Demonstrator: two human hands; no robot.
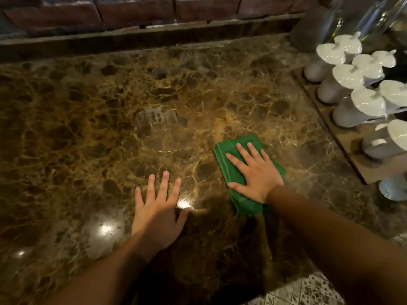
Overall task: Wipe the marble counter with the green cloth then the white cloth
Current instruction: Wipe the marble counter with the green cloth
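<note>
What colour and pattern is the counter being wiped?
Dark brown marble counter with golden-tan veining, glossy; seen in the head view, the only one.

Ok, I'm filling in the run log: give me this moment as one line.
stage: green-cloth pass | right hand: flat on green cloth | left hand: flat on marble counter | white cloth: not visible

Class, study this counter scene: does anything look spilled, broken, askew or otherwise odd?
Nothing stands out. The green cloth lies folded under the right hand, the left hand rests flat on the marble counter, and the white jugs stand in rows.
</note>
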